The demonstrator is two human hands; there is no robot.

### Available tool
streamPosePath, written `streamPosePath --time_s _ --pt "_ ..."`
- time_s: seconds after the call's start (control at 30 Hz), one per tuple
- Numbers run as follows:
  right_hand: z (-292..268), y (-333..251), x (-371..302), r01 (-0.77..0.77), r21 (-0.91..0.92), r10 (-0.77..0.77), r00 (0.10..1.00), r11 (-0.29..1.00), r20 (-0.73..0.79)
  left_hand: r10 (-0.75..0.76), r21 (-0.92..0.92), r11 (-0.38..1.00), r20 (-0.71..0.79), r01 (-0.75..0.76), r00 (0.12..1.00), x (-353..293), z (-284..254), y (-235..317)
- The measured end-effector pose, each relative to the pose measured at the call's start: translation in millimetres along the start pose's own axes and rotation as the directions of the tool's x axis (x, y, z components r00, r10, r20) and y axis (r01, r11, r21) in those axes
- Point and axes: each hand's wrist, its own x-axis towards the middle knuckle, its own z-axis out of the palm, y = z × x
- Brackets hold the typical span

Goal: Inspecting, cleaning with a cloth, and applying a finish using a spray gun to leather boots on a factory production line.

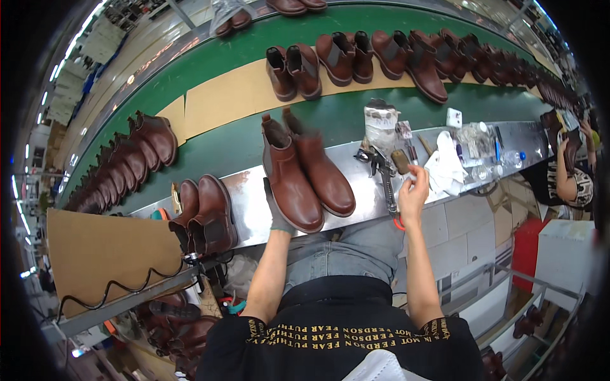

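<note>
My left hand (277,209), in a grey glove, grips the outer side of a brown ankle boot (294,184) at the metal bench's front edge. Its fingers are partly hidden behind the boot. A matching boot (330,181) sits close against it on the right, its top slightly blurred. Both toes point toward me. My bare right hand (413,193) is raised over the bench with its fingers bent and apart. Its fingertips are close to a small brown block (400,161); whether they touch it I cannot tell. Left of this hand lies a black spray gun (381,174) with a hose.
A white cloth (447,166), a plastic-wrapped container (381,124) and small bottles lie to the right. Another boot pair (213,213) stands at left beside a cardboard sheet (108,260). Rows of boots line the green belt (222,117). A co-worker (569,165) handles a boot at far right.
</note>
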Motion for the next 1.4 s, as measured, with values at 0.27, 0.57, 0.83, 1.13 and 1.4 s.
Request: streamPosePath --time_s 0.27,0.57,0.83,1.13,1.4 --pt "29 67 44 0.274 -0.465 -0.111 0.931 0.842 0.348 0.601 0.948 0.104 0.182 -0.302 0.778 -30 26 50" --pt "13 48 48 -0.019 -0.038 0.022 0.998 0.999 0.064 -0.383 0.655 -0.436 0.486 -0.617 0.786 -3 58 116" --pt "-20 -128 -38 0.264 0.505 -0.483 0.793 0.822 0.371 -0.663 0.984 -0.018 0.122 -0.178 0.739 6 106 125" --pt "25 -149 -71 0.645 0.507 -0.82 0.436 0.572 0.37 -0.656 0.995 0.07 -0.008 0.071 0.755 -18 77 80" --pt "11 -176 -65 0.685 0.528 -0.863 0.356 0.502 0.358 -0.625 0.998 0.054 0.051 -0.023 0.779 -16 86 81"
